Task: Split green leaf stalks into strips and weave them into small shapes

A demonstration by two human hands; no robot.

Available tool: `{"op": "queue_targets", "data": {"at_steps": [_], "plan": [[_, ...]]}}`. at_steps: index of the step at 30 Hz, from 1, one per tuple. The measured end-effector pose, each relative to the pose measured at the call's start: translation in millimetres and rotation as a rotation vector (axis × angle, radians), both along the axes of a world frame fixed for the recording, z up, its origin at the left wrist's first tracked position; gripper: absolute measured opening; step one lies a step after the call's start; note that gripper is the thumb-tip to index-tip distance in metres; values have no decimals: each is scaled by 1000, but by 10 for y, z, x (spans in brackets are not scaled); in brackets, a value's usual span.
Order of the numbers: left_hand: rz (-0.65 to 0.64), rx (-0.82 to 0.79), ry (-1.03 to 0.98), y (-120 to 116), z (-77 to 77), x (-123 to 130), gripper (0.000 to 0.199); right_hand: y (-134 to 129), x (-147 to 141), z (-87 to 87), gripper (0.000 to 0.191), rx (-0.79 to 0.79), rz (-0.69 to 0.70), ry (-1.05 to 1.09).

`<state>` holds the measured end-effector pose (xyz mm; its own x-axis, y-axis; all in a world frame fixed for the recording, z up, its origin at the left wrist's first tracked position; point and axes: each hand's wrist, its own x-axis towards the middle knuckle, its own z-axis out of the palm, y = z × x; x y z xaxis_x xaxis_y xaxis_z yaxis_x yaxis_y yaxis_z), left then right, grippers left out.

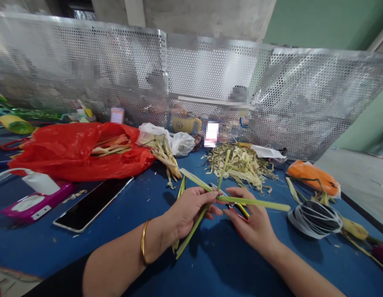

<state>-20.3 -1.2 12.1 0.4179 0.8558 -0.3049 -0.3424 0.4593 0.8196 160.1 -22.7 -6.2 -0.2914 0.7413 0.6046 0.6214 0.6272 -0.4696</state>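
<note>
The left hand [191, 208] pinches the crossed leaf strips [256, 201] over the table [43, 243]; a firm pinch right at the crossing should stop them slipping. The right hand [254, 222] curls just right; whether it grips anything, I cannot tell.

Yellow-green strips [257, 203], blue tabletop [240, 270]

Glinted in patches off the perforated partition [194, 62], glared pure white on the small upright panel [212, 134]! Fell in soft shadow across the dim table [191, 280]; stretched wide toward the edges, broke into pixel blocks behind the mesh.
</note>
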Motion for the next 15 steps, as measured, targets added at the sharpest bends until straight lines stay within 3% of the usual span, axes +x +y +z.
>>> {"op": "queue_targets", "data": {"at_steps": [5,10,15], "plan": [[19,-6,14,50,-60,7,9,-35,4,65,13,85,135,-23],[87,32,26,33,-145,37,9,-81,-29,89,16,282,299,-334],[96,38,69,62,-196,47,14,-111,-82,111,23,295,313,-538]]}}
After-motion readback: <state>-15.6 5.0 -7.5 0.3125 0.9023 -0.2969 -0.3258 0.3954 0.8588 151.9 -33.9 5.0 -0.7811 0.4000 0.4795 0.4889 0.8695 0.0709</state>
